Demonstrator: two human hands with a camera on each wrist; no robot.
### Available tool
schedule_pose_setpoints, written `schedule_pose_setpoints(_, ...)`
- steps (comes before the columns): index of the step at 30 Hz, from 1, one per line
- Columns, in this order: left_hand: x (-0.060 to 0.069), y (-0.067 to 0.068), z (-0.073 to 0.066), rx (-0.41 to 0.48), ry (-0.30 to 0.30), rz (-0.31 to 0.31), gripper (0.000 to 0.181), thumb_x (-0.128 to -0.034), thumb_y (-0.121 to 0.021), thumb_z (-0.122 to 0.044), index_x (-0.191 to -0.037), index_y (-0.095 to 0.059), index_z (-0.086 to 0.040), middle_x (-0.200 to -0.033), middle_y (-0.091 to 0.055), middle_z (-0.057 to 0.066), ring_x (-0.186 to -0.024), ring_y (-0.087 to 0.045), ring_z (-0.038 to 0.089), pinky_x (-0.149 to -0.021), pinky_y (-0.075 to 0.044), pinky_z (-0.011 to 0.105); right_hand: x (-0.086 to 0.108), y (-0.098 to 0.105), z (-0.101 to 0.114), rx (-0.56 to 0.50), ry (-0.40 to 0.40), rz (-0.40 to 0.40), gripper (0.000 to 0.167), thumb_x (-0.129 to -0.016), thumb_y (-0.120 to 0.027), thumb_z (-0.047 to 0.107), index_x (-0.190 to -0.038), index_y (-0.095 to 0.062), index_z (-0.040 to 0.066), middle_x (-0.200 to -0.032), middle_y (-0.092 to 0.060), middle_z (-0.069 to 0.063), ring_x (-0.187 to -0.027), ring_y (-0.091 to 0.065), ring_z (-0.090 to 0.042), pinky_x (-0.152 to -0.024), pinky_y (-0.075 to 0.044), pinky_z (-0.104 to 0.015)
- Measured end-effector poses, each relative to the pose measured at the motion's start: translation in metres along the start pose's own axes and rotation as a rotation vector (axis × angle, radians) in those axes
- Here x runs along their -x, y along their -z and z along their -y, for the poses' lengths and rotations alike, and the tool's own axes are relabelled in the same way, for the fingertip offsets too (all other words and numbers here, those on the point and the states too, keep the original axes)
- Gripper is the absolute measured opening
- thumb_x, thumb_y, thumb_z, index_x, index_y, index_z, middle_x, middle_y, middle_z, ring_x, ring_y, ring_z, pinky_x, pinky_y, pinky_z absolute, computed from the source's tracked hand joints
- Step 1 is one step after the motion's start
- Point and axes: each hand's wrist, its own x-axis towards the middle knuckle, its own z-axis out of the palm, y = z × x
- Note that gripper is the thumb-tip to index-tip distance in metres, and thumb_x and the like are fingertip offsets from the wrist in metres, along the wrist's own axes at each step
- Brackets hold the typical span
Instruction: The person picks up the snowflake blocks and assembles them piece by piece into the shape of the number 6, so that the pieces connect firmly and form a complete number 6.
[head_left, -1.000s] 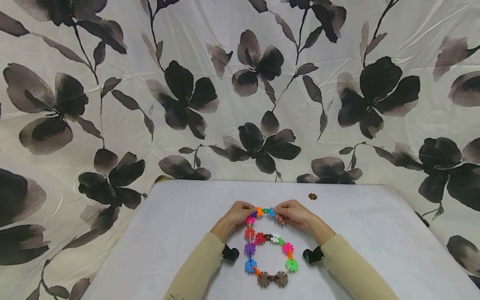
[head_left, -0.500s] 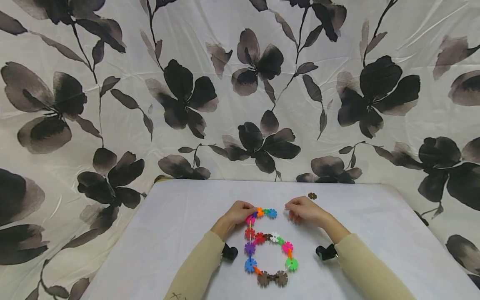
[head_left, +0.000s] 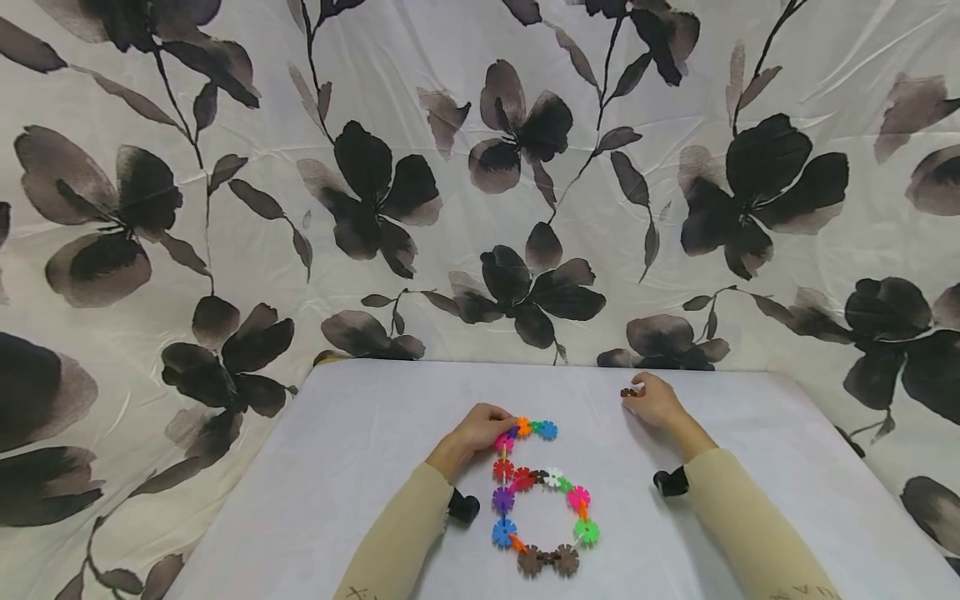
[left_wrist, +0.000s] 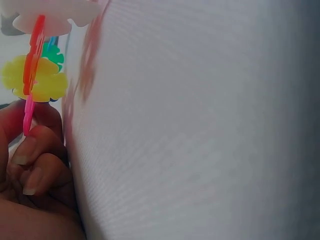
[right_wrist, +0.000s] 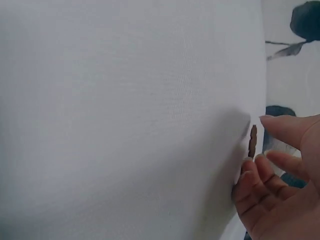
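Note:
A chain of colourful interlocking plastic snowflake discs (head_left: 503,500) lies on the white table, its lower part a closed ring and its upper part an open arm ending in a blue disc (head_left: 548,431). At the upper left bend, my left hand (head_left: 480,429) pinches the chain. The left wrist view shows a pink disc (left_wrist: 29,115) at those fingers, below a yellow disc (left_wrist: 50,80). My right hand (head_left: 656,404) is at a loose brown snowflake disc (head_left: 628,392) near the far edge. In the right wrist view, thumb and fingers stand apart around that brown disc (right_wrist: 252,141).
The white-covered table (head_left: 375,400) ends at a far edge just beyond the right hand. A floral cloth (head_left: 420,208) hangs behind it. Black wrist cameras (head_left: 463,507) sit under both wrists, the left one beside the chain.
My right hand has let go of the chain's blue end and moved right and away to the loose brown disc. My left hand keeps its hold at the bend.

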Motion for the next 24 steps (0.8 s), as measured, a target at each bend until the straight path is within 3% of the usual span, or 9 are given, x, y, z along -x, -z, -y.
schedule_pose_setpoints(9, 0.0028, -0.0017, -0.0002, 0.0, -0.002, -0.008, 0.023, -0.1022, -0.065, -0.023, -0.11, -0.073, -0.003, -0.106, -0.067, 0.008, -0.093, -0.056, 0.02, -0.084, -0.051, 0.034, -0.0081, -0.003, -0.0039, 0.044, -0.042, 0.0, 0.032, -0.096, -0.064, 0.01, -0.117, -0.057, -0.013, -0.109, -0.062, -0.027, -0.102, -0.058, -0.04, -0.094, -0.047, -0.055)
schedule_pose_setpoints(15, 0.0014, -0.0031, -0.0001, -0.001, 0.002, -0.01, 0.023, -0.1024, -0.064, -0.023, -0.108, -0.073, -0.002, -0.107, -0.067, 0.008, -0.093, -0.056, 0.02, -0.085, -0.051, 0.034, -0.0072, -0.0008, -0.0054, 0.013, -0.081, 0.008, 0.033, -0.096, -0.065, 0.012, -0.112, -0.056, -0.014, -0.105, -0.062, -0.025, -0.101, -0.059, -0.039, -0.093, -0.047, -0.052)
schedule_pose_setpoints(20, 0.0002, -0.0034, 0.0002, -0.014, -0.001, -0.01, 0.023, -0.1025, -0.064, -0.023, -0.109, -0.074, -0.003, -0.106, -0.067, 0.008, -0.092, -0.056, 0.02, -0.085, -0.051, 0.034, -0.0043, 0.0009, -0.0068, -0.039, -0.073, -0.006, 0.027, -0.095, -0.067, 0.013, -0.105, -0.06, -0.011, -0.098, -0.065, -0.02, -0.093, -0.06, -0.033, -0.085, -0.05, -0.046)
schedule_pose_setpoints(24, 0.0005, -0.0028, -0.0003, -0.011, 0.002, -0.012, 0.024, -0.1025, -0.064, -0.024, -0.108, -0.073, -0.003, -0.107, -0.067, 0.008, -0.093, -0.056, 0.02, -0.083, -0.05, 0.032, -0.0005, 0.001, -0.0079, -0.054, -0.019, -0.012, 0.02, -0.094, -0.071, 0.012, -0.097, -0.065, -0.007, -0.089, -0.065, -0.014, -0.083, -0.058, -0.025, -0.074, -0.048, -0.036)
